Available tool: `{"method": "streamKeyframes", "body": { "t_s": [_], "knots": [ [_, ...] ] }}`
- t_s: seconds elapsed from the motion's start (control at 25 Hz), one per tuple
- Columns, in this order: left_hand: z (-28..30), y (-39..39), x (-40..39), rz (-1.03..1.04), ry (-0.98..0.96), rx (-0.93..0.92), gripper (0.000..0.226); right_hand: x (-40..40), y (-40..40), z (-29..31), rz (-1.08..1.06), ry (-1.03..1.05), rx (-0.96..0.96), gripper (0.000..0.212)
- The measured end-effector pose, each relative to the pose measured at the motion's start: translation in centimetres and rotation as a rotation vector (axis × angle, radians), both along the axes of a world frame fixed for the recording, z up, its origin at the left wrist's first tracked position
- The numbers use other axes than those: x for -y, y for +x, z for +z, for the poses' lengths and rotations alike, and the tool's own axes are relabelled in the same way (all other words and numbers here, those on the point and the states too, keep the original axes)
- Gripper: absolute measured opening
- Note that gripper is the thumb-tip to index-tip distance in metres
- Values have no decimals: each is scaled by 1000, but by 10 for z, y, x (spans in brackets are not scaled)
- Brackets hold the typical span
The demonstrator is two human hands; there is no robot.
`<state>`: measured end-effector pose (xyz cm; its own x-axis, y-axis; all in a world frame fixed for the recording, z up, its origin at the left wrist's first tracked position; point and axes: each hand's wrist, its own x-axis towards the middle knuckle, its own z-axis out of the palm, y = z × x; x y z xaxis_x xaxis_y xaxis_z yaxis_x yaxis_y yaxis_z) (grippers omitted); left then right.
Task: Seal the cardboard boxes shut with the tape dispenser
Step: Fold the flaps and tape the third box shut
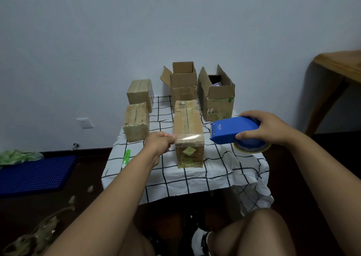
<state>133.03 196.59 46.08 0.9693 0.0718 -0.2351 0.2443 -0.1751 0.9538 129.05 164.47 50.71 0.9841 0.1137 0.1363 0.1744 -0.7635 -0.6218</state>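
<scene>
I see the taped cardboard box (188,132) at frame centre on the checked cloth (195,175). My left hand (159,144) pinches its near top edge; my right hand (267,127), at centre right, grips the blue tape dispenser (232,131) just beside it.

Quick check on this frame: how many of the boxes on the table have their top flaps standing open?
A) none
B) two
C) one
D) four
B: the two back boxes, the open box and the open box with green marks, have flaps up; the near box and the two left boxes are closed and taped.
</scene>
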Motion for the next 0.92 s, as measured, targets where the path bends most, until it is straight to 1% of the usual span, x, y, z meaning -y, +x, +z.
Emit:
{"method": "streamKeyframes", "body": {
  "t_s": [0.12, 0.32, 0.56, 0.72, 0.92],
  "knots": [
    [-4, 3, 6, 15, 19, -11, 12, -2, 1, 1, 12, -59, -16, 51],
    [-6, 9, 11, 27, 77, 17, 17, -4, 1, 9, 28, -133, -2, 49],
    [-14, 13, 8, 104, 151, 55, 12, -9, 4, 18, 43, -174, 5, 50],
    [-17, 13, 5, 136, 158, 52, 17, -15, 6, 21, 56, -221, -7, 56],
    [-19, 12, 6, 135, 137, 25, 14, -17, 9, 19, 67, -251, -28, 58]
  ]
}}
